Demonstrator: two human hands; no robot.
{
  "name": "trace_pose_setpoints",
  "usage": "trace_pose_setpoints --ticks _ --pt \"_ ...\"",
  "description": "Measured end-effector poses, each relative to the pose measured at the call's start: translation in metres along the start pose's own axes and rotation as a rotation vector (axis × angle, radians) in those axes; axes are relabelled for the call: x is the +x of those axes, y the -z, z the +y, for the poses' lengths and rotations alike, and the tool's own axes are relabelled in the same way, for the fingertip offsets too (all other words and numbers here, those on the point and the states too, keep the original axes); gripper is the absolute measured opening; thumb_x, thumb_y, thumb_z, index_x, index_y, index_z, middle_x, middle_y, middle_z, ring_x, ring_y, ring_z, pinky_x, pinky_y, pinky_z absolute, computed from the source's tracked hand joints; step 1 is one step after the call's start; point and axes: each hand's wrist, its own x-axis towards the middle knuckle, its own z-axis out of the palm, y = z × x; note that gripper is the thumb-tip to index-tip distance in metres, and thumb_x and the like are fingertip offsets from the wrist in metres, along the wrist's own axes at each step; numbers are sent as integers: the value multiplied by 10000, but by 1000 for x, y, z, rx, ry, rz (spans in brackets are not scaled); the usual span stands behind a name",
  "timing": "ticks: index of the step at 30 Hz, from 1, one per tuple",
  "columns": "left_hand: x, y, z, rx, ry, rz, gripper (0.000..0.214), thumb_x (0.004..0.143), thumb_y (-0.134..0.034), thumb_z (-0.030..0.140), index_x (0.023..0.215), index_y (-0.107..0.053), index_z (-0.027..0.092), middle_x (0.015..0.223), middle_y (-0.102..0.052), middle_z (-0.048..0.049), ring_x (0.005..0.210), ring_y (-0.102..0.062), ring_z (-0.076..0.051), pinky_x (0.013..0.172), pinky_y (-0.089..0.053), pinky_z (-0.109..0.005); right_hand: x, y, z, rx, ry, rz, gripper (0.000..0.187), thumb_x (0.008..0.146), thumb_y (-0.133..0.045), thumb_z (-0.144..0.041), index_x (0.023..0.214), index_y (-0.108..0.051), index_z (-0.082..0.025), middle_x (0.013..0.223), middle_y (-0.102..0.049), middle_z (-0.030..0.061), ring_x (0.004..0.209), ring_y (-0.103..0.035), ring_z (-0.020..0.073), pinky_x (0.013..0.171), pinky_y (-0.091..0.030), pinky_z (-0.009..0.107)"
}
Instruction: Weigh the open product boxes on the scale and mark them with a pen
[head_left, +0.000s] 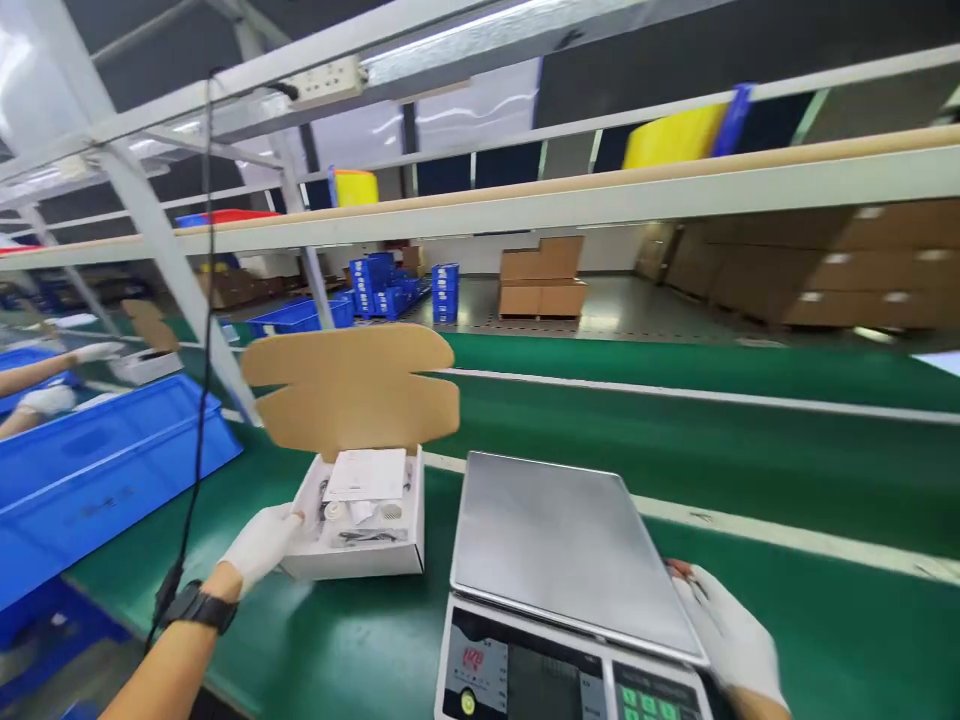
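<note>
White-gloved L hand (262, 543) is gripping open white cardboard box (375, 560); R hand (726, 628) is touching silver-topped white scale (562, 560), grip unclear from here.

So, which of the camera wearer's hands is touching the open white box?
The left hand, with a black watch at its wrist, touches the white box; the right hand is at the scale.

A glossy green surface (352, 645), crossed by a pale strip (750, 530), carries 2 things side by side in front: 1 white box (360, 565), its brown lid (352, 385) raised, and, just right of it without touching, 1 scale (562, 560) with a bare metal plate. Both sit flat on the green.
</note>
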Motion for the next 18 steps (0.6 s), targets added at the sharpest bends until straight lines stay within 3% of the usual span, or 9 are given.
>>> trace_pose_setpoints --ticks 3,6,11,13,16,18 --pt "-1 16 27 -37 -8 35 363 777 -432 416 934 -646 168 824 -685 -40 752 -620 -237 595 -459 -276 -3 5 -14 52 -76 -13 440 732 -337 -497 949 -603 -222 1007 -659 71 976 -600 255 829 -463 337" --pt "-1 17 65 39 -114 15 360 773 -443 446 901 -657 186 828 -688 -30 796 -617 -243 639 -462 -276 -5 4 -16 52 -94 3 436 755 -311 -478 963 -590 -214 1025 -651 70 993 -589 249 847 -446 341" --pt "-24 -18 132 204 -310 -96 284 792 -414 330 821 -657 186 841 -687 -38 854 -614 -242 745 -453 -301 -7 0 -8 40 -80 22 423 781 -314 -457 966 -592 -198 1004 -653 77 969 -592 246 826 -442 339" --pt "-36 -34 150 142 -343 -165 335 826 -392 391 764 -639 174 815 -682 -57 807 -620 -240 713 -466 -311 -7 -1 -7 42 -74 44 399 787 -332 -445 953 -600 -201 979 -658 69 950 -597 240 814 -445 334" --pt "-38 -56 153 -205 -253 -332 501 834 -366 578 890 -619 149 851 -683 -94 734 -638 -230 651 -507 -326 -9 -2 -7 58 -65 89 353 785 -365 -428 920 -613 -216 920 -667 51 911 -606 228 793 -451 320" --pt "-25 -74 137 -429 -144 -322 559 808 -408 616 996 -591 123 889 -682 -126 715 -652 -221 638 -529 -328 -9 -3 -8 70 -84 108 332 778 -385 -421 897 -622 -220 892 -668 47 893 -606 232 793 -450 328"
